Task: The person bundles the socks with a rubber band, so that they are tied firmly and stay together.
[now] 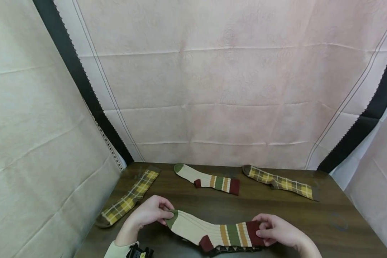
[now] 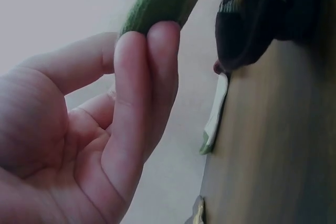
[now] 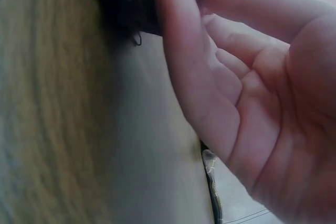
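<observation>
A cream sock (image 1: 196, 227) with green toe, burgundy heel and cuff, and mustard and green stripes is stretched sideways between both hands. My left hand (image 1: 153, 211) pinches its green toe (image 2: 157, 3) between thumb and fingers. At the other end, my right hand (image 1: 278, 229) pinches the burgundy cuff (image 1: 254, 233). Below the cream sock, a dark patterned sock (image 1: 235, 249) shows along its lower edge, mostly hidden in the head view. From the left wrist, the dark sock's rounded black end (image 2: 241, 35) is visible; the right wrist view catches another dark part (image 3: 128, 3) beside the fingers.
A matching cream sock (image 1: 209, 180) lies at the back middle of the brown wooden table (image 1: 325, 222). One yellow plaid sock (image 1: 130, 199) lies slanted at the left, another (image 1: 280, 182) at the back right. Pale fabric walls (image 1: 229, 89) enclose the table's back and sides.
</observation>
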`<state>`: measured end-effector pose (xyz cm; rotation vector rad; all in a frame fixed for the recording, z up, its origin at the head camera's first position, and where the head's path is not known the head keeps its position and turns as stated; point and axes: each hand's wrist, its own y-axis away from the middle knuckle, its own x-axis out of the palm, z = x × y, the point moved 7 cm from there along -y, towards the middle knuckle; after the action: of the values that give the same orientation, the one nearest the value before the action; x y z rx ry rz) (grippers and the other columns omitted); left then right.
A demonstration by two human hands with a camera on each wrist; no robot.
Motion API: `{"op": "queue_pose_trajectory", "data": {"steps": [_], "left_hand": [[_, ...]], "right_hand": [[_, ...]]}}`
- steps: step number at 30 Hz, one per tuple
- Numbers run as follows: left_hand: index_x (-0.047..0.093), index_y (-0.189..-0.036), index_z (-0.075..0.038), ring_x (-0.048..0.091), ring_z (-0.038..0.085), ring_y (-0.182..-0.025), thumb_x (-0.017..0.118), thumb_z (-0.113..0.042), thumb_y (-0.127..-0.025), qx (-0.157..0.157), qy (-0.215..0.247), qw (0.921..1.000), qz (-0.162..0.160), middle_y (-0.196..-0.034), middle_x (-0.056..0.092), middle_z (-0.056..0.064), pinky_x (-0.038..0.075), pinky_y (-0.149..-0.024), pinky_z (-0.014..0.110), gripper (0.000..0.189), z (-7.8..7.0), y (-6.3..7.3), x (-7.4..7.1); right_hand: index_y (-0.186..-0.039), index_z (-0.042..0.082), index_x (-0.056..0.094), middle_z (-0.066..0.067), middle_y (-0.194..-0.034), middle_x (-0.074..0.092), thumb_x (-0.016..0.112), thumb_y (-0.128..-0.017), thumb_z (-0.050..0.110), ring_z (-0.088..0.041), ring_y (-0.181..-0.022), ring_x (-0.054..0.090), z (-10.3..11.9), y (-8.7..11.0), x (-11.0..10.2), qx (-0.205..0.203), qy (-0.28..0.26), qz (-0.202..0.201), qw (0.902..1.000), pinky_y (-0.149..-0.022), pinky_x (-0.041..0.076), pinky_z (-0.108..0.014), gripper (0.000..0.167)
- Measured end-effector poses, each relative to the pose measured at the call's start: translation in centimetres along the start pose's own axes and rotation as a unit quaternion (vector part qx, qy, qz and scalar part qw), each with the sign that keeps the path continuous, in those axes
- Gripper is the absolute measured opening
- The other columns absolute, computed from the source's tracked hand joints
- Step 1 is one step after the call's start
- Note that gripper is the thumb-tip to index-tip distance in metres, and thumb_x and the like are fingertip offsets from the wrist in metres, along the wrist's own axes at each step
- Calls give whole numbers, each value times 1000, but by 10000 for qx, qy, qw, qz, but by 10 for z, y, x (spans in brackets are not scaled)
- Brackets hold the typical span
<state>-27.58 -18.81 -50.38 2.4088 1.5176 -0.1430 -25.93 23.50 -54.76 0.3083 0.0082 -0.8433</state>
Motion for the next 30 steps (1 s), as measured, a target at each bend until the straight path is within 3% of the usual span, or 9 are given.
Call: {"op": "queue_pose_trajectory", "data": {"steps": [5,11,16,22,30], "left_hand": [[73,-106,7,68,17,-65,79,-1,-92,0,-63,10000,-26,-84,68,8,64,-65,42,17,3,-2,1],[72,-104,6,67,16,-64,81,1,-90,-164,-172,9997,-87,-82,69,7,63,-62,37,18,15,-6,2],[71,-106,5,67,17,-67,83,1,-89,-260,-266,9993,-53,-83,69,7,63,-63,36,21,22,-8,4],[72,-106,3,67,18,-68,84,1,-87,-265,-359,9990,-60,-82,67,7,63,-63,39,23,24,-9,5],[72,-106,2,64,18,-71,84,2,-85,-422,-559,9975,-21,-87,64,8,62,-62,36,25,28,-10,7]], "right_hand": [[-135,-14,52,-7,-85,67,66,-105,5,-18,-73,67,-3,-1,-2,45,-16,-144,9999,-66,62,-32,38],[-114,-6,54,-6,-79,67,71,-100,4,-18,-69,68,-6,1,-2,144,-10,-307,9994,-61,60,-29,24],[-105,0,51,-7,-76,66,77,-97,5,-19,-67,70,-8,2,-3,275,20,-458,9986,-59,59,-29,27],[-102,2,49,-7,-75,65,82,-94,8,-19,-68,70,-12,4,-8,557,336,-784,9948,-59,59,-31,34],[-110,-1,54,-8,-75,66,83,-94,8,-21,-68,70,-15,3,-11,582,494,-867,9933,-60,60,-35,34]]}}
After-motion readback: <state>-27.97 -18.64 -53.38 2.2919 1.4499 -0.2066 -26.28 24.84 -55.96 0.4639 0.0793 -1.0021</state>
